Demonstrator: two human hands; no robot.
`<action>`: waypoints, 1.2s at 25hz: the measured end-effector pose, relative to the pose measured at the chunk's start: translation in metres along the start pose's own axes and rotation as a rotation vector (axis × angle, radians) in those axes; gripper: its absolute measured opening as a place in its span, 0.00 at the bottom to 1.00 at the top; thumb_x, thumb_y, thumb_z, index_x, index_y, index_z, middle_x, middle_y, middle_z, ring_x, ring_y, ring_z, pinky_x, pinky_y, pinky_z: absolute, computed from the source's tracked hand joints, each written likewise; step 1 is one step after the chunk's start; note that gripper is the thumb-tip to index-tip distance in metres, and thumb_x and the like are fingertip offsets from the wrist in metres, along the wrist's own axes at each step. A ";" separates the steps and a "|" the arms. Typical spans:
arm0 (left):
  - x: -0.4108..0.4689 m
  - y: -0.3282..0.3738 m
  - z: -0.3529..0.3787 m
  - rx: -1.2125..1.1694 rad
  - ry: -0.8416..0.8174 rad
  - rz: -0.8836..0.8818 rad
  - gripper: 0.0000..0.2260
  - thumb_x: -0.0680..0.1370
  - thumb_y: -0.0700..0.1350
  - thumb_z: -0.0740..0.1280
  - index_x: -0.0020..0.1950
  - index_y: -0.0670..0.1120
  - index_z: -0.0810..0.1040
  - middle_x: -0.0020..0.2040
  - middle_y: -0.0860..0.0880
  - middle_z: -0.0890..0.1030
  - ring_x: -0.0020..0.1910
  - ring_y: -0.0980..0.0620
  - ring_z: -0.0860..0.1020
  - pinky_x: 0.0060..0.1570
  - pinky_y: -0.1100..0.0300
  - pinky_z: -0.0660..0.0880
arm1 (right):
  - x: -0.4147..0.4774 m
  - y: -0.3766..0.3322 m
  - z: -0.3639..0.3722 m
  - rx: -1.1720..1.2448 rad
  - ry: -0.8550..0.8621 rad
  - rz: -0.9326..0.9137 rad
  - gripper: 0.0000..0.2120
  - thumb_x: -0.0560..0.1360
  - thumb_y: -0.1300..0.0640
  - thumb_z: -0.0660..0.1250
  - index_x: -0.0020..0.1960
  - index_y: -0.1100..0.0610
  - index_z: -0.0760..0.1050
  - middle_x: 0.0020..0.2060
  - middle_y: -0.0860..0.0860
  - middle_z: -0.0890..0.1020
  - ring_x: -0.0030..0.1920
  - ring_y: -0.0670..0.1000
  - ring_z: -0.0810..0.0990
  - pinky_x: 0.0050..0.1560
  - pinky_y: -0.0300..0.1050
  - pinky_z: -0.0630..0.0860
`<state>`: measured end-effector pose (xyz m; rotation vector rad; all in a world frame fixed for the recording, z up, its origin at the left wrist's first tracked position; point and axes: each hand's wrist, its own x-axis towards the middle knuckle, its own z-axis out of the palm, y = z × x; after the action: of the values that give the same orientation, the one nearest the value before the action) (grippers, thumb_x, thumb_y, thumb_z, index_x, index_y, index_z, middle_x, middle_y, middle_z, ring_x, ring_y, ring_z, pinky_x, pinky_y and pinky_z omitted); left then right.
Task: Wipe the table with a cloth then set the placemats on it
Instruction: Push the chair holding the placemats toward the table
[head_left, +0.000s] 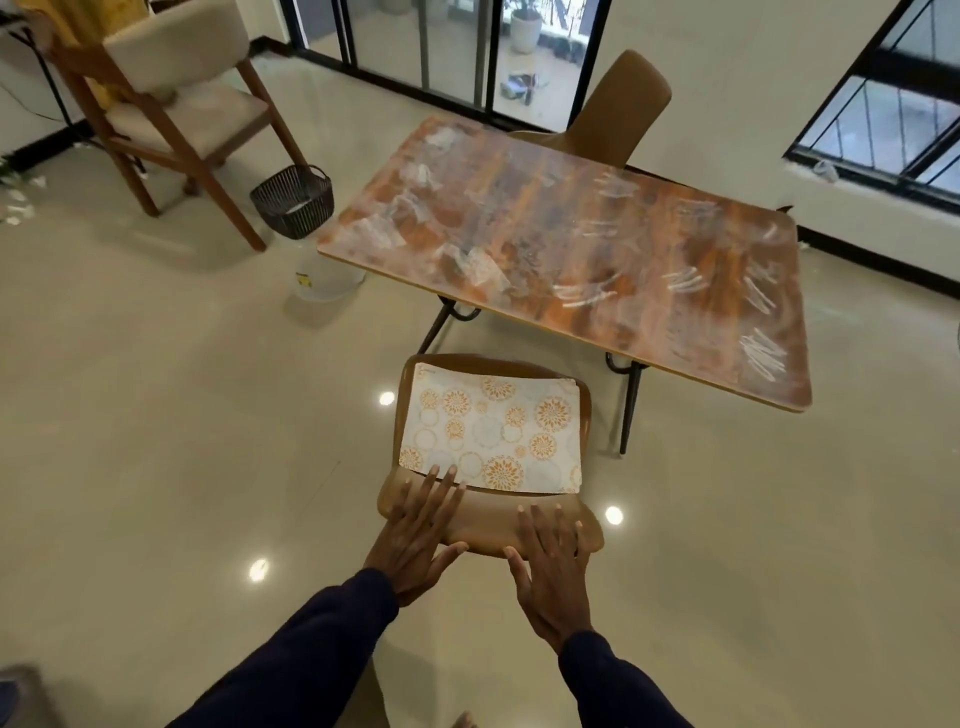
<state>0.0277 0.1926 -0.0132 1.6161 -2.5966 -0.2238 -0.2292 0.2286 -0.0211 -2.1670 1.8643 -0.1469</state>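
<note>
At the chair (511, 526) back, left grip (421, 535) and right grip (550, 577) lie spread, empty. Better wipe the smeared counter (571, 234) before lifting the placemats (493, 431).

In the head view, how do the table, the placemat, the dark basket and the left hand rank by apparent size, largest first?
1. table
2. placemat
3. left hand
4. basket
The hand is much nearer the camera, so its place above the basket is only apparent.

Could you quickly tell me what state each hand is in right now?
Left hand: open, fingertips at the placemat edge.
Right hand: open, flat over the chair.
</note>
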 end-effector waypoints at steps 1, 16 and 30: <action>0.011 -0.015 -0.004 -0.008 -0.011 0.024 0.36 0.84 0.66 0.55 0.86 0.44 0.56 0.86 0.40 0.54 0.84 0.38 0.56 0.77 0.34 0.60 | 0.009 -0.009 0.001 0.009 -0.001 0.023 0.30 0.87 0.38 0.45 0.84 0.50 0.59 0.83 0.51 0.63 0.84 0.57 0.54 0.80 0.63 0.49; 0.070 -0.133 -0.002 -0.168 0.022 0.350 0.33 0.85 0.63 0.54 0.86 0.49 0.55 0.85 0.43 0.59 0.83 0.41 0.60 0.78 0.37 0.57 | 0.072 -0.087 -0.003 -0.068 0.041 0.214 0.29 0.87 0.40 0.42 0.84 0.50 0.59 0.82 0.51 0.63 0.83 0.57 0.52 0.78 0.66 0.47; 0.054 -0.153 -0.019 -0.100 -0.127 0.498 0.31 0.86 0.64 0.54 0.86 0.50 0.58 0.85 0.44 0.58 0.83 0.41 0.61 0.77 0.41 0.57 | 0.038 -0.133 0.011 -0.033 0.019 0.388 0.27 0.86 0.40 0.48 0.81 0.49 0.65 0.78 0.49 0.71 0.80 0.56 0.60 0.79 0.59 0.43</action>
<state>0.1420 0.0757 -0.0205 0.9081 -2.9208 -0.4214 -0.0931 0.2099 0.0006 -1.7837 2.2670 -0.0562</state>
